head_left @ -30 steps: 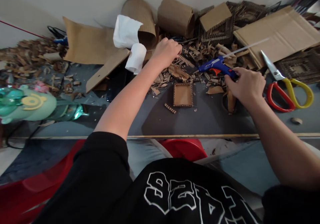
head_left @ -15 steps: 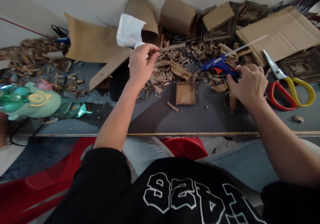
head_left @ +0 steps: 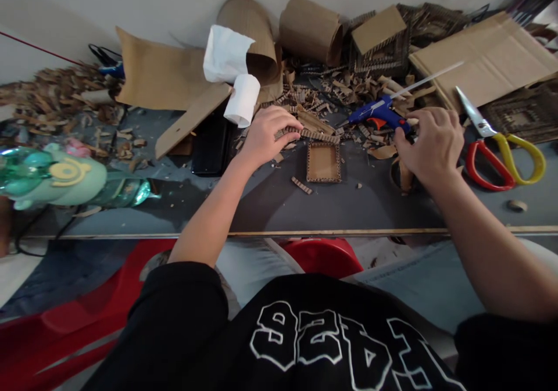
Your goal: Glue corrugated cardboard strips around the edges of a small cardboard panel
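Observation:
My left hand [head_left: 269, 135] pinches a thin corrugated cardboard strip [head_left: 318, 136] that runs along the top edge of a small square cardboard frame [head_left: 323, 162] lying on the grey table [head_left: 305, 205]. My right hand [head_left: 429, 144] rests curled on the handle of a blue glue gun [head_left: 378, 112] with an orange trigger and a clear glue stick at its back. A short loose strip [head_left: 302, 185] lies just left of the frame.
Red and yellow scissors [head_left: 501, 153] lie right of my right hand. Cardboard scraps, rolls and sheets [head_left: 488, 60] pile along the wall. A white tissue roll [head_left: 242, 99], a black phone [head_left: 211, 147] and a green toy [head_left: 56, 179] sit to the left.
My left hand reached into the scrap pile, lifted a corrugated strip, then brought it down to the frame's top edge. My right hand stayed on the glue gun.

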Action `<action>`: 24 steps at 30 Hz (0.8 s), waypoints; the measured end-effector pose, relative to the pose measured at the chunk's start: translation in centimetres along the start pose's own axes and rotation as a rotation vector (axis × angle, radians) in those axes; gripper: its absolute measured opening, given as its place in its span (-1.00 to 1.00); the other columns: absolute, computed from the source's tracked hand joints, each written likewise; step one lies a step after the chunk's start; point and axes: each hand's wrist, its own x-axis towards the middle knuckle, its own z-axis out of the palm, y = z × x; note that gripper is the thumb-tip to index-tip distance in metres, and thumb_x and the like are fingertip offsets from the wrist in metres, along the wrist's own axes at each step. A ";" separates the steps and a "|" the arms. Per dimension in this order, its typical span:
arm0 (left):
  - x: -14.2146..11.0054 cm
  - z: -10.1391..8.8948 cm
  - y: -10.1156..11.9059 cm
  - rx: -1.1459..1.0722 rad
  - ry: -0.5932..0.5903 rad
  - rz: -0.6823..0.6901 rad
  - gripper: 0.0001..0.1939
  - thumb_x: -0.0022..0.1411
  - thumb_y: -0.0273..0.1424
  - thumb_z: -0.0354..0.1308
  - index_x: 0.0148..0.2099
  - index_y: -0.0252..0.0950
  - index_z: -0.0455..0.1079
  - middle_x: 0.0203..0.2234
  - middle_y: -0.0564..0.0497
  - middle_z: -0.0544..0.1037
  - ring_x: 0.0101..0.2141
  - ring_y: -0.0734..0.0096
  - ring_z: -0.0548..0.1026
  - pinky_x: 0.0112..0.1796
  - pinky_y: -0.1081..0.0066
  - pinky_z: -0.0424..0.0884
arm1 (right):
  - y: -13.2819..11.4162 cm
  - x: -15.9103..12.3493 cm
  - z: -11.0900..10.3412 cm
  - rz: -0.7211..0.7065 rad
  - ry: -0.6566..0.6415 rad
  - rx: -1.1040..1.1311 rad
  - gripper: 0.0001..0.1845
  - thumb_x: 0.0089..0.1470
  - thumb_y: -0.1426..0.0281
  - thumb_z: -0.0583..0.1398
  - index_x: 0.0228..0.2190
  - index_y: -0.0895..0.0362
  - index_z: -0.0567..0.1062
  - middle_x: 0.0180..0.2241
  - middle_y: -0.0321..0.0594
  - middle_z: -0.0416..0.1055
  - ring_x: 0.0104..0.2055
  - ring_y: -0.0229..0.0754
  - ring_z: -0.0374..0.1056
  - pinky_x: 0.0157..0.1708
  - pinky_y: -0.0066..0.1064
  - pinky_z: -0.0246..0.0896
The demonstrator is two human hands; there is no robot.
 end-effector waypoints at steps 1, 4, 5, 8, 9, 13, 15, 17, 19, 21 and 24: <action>0.0 0.1 -0.2 -0.005 -0.008 0.006 -0.49 0.36 0.12 -0.05 -0.13 -0.14 0.51 -0.21 -0.04 0.62 -0.05 0.19 0.54 0.10 0.02 0.43 | -0.1 0.0 0.0 0.002 -0.006 -0.012 -0.60 0.25 0.25 0.09 0.04 0.15 0.46 0.11 0.09 0.39 0.21 0.15 0.21 0.17 0.01 0.13; 0.1 0.3 -0.9 -0.025 -0.024 0.024 -0.53 0.36 0.10 -0.03 -0.14 -0.12 0.52 -0.20 -0.04 0.62 -0.04 0.18 0.53 0.12 0.02 0.42 | -0.1 0.0 0.0 -0.013 -0.003 -0.017 -0.61 0.28 0.23 0.07 0.05 0.09 0.46 0.13 0.02 0.40 0.21 0.11 0.23 0.18 -0.03 0.15; 0.1 0.3 -1.1 -0.035 -0.028 0.031 -0.54 0.36 0.10 -0.02 -0.14 -0.11 0.52 -0.20 -0.04 0.62 -0.04 0.17 0.52 0.12 0.01 0.41 | -0.1 0.0 0.0 -0.019 0.003 -0.018 -0.62 0.28 0.23 0.07 0.05 0.07 0.46 0.12 0.00 0.41 0.21 0.11 0.23 0.18 -0.04 0.16; 0.1 0.3 -1.4 -0.065 -0.071 0.058 -0.56 0.36 0.08 -0.02 -0.14 -0.09 0.52 -0.17 -0.05 0.61 0.01 0.14 0.49 0.15 -0.01 0.37 | -0.1 0.0 0.1 -0.022 0.006 -0.033 -0.61 0.24 0.26 0.12 0.03 0.13 0.48 0.11 0.02 0.42 0.20 0.12 0.25 0.18 -0.05 0.16; 0.2 0.4 -1.4 -0.068 -0.093 0.065 -0.57 0.36 0.07 -0.01 -0.14 -0.09 0.52 -0.15 -0.06 0.60 0.04 0.12 0.47 0.16 -0.02 0.36 | 0.0 0.0 0.1 -0.024 0.002 -0.038 -0.60 0.23 0.27 0.12 0.03 0.16 0.48 0.10 0.04 0.42 0.20 0.13 0.25 0.18 -0.05 0.16; 0.9 0.6 -1.4 -0.038 -0.185 0.082 -0.60 0.35 0.04 0.03 -0.19 -0.10 0.53 -0.05 -0.10 0.52 0.15 0.04 0.39 0.21 -0.08 0.28 | 0.0 0.0 0.2 -0.043 -0.010 -0.024 -0.61 0.26 0.22 0.06 0.03 0.07 0.46 0.12 -0.01 0.40 0.21 0.15 0.22 0.17 0.00 0.14; 1.5 0.9 -1.6 -0.022 -0.225 0.102 -0.61 0.34 0.03 0.04 -0.21 -0.10 0.52 -0.01 -0.13 0.48 0.18 0.01 0.35 0.22 -0.08 0.27 | 0.1 0.0 0.3 -0.048 -0.013 -0.026 -0.61 0.26 0.21 0.05 0.03 0.05 0.46 0.12 -0.02 0.40 0.21 0.15 0.22 0.18 0.01 0.13; 2.1 1.4 -2.0 -0.022 -0.257 0.121 -0.61 0.33 0.04 0.05 -0.22 -0.11 0.50 0.01 -0.15 0.45 0.20 0.00 0.32 0.23 -0.05 0.28 | 0.1 0.1 0.4 -0.044 -0.015 -0.047 -0.61 0.23 0.23 0.07 0.01 0.10 0.47 0.10 0.00 0.41 0.20 0.13 0.23 0.18 -0.03 0.13; 2.7 2.0 -2.3 -0.050 -0.262 0.117 -0.62 0.29 0.05 0.08 -0.20 -0.14 0.49 -0.01 -0.17 0.43 0.21 0.00 0.30 0.24 -0.03 0.28 | 0.2 0.2 0.5 -0.047 -0.017 -0.061 -0.60 0.22 0.25 0.09 0.00 0.15 0.48 0.09 0.03 0.41 0.20 0.12 0.24 0.18 -0.05 0.13; 3.2 2.7 -2.4 -0.097 -0.246 0.095 -0.62 0.24 0.04 0.15 -0.18 -0.15 0.47 -0.02 -0.17 0.43 0.22 -0.01 0.29 0.25 -0.03 0.27 | 0.1 0.3 0.5 -0.051 -0.023 -0.068 -0.58 0.22 0.24 0.10 0.01 0.18 0.48 0.10 0.06 0.41 0.20 0.11 0.23 0.18 -0.05 0.13; 3.7 3.3 -2.2 -0.142 -0.231 0.068 -0.64 0.19 0.02 0.21 -0.18 -0.14 0.46 -0.01 -0.16 0.42 0.24 -0.03 0.26 0.27 -0.06 0.23 | 0.0 0.2 0.4 -0.041 -0.022 -0.073 -0.58 0.22 0.25 0.11 0.04 0.18 0.47 0.11 0.04 0.41 0.21 0.10 0.23 0.19 -0.05 0.14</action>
